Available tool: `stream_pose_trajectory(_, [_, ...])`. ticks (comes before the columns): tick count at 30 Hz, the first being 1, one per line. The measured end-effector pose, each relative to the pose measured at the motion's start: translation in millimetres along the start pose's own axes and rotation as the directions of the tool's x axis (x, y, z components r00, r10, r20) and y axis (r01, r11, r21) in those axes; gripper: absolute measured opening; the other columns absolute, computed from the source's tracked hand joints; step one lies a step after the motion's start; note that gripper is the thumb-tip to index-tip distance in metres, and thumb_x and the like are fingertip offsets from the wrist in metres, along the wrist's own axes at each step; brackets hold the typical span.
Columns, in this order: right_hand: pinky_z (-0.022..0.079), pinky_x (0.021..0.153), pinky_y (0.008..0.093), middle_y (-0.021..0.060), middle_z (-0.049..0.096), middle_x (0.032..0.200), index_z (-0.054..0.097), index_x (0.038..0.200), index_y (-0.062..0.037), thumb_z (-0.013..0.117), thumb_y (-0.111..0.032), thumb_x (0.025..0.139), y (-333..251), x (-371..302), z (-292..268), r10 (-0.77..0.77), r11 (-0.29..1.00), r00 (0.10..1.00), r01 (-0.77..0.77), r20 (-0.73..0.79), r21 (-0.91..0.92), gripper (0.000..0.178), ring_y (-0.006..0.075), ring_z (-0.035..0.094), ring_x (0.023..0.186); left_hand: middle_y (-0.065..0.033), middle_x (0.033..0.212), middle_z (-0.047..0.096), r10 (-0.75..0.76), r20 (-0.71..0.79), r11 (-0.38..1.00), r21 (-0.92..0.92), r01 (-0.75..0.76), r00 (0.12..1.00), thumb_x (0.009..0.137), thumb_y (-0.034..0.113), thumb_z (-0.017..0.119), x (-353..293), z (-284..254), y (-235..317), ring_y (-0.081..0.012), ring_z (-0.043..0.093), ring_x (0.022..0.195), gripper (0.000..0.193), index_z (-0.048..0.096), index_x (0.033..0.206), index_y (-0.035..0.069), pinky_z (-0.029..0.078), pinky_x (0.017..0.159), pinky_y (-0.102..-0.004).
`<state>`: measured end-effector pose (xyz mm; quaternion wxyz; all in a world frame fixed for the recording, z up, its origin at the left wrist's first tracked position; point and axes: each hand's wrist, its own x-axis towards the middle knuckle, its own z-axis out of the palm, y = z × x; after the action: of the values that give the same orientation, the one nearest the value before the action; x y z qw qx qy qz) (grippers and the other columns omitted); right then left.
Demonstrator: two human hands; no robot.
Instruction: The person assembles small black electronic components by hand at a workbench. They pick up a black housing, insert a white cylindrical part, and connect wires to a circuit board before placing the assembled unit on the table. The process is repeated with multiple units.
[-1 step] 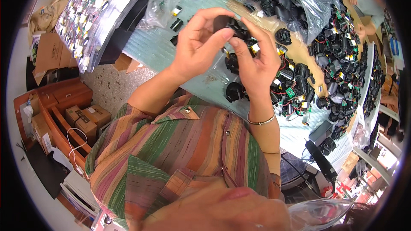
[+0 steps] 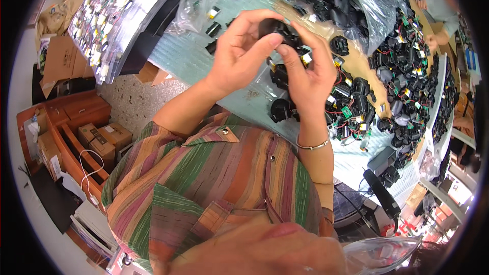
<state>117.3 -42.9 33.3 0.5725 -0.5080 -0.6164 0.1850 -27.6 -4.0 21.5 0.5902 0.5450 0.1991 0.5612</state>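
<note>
Above the table, my left hand (image 2: 239, 53) and my right hand (image 2: 308, 71) close on a round black plastic part (image 2: 272, 28) from both sides. Both thumbs press on its near side, with the fingers curled behind it. My fingers hide much of the part, so its exact kind does not show. Just below and right of it lie black housings (image 2: 281, 109) on the table. Several small black cylindrical pieces (image 2: 213, 29) rest beyond my left hand.
Heaps of black housings with green circuit boards and wires (image 2: 351, 107) cover the right side. A clear plastic bag (image 2: 369, 0) drapes over black parts at the back. A dark-edged tray of small wired pieces (image 2: 114, 20) stands left. A black handheld tool (image 2: 381, 193) lies right.
The scene sits very slightly further right in the picture. Both hands keep the same grip on the black part.
</note>
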Motion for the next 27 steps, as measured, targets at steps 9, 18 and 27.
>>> stream_pose_trajectory(9, [0.047, 0.096, 0.0295, 0.0091, 0.064, 0.120, 0.059, 0.128, 0.0002, 0.068, -0.002, 0.091, 12.7, -2.1, -22.9, 0.218, 0.939, 0.973, -0.230, 0.074, 0.256, 0.038, 0.0161, 0.059, 0.108, -0.0077, 0.113, 0.065, -0.212, 0.094, 0.904, 0.396, 0.159, 0.973, 0.103, 0.012, 0.054, 7.7, -23.2, 7.9, -0.0163, 0.063, 0.104, 0.035, 0.050, 0.136, 0.004, 0.052, 0.088, -0.0314])
stream_pose_trajectory(18, [0.048, 0.089, 0.0278, 0.0087, 0.066, 0.108, 0.063, 0.123, 0.0005, 0.070, -0.002, 0.090, 4.5, -12.8, -47.6, 0.216, 0.967, 0.975, -0.221, 0.049, 0.125, 0.034, 0.0146, 0.061, 0.099, -0.0141, 0.102, 0.070, -0.047, -0.044, -0.095, 0.995, 0.039, 0.998, 0.086, 0.007, 0.066, 21.7, -120.5, -13.8, -0.0374, 0.066, 0.097, 0.031, 0.061, 0.116, 0.006, 0.055, 0.084, -0.0420])
stream_pose_trajectory(27, [0.034, 0.098, 0.0381, 0.0093, 0.066, 0.100, 0.064, 0.118, -0.0074, 0.071, -0.014, 0.086, -1.2, -15.9, -44.0, 0.176, 0.919, 0.875, 0.018, 0.450, -0.395, 0.034, 0.0272, 0.058, 0.094, -0.0112, 0.091, 0.070, -0.060, 0.085, -0.361, 0.927, -0.101, 0.995, 0.081, 0.009, 0.068, 33.7, -130.9, -35.9, -0.0310, 0.065, 0.092, 0.024, 0.067, 0.105, 0.008, 0.055, 0.080, -0.0426])
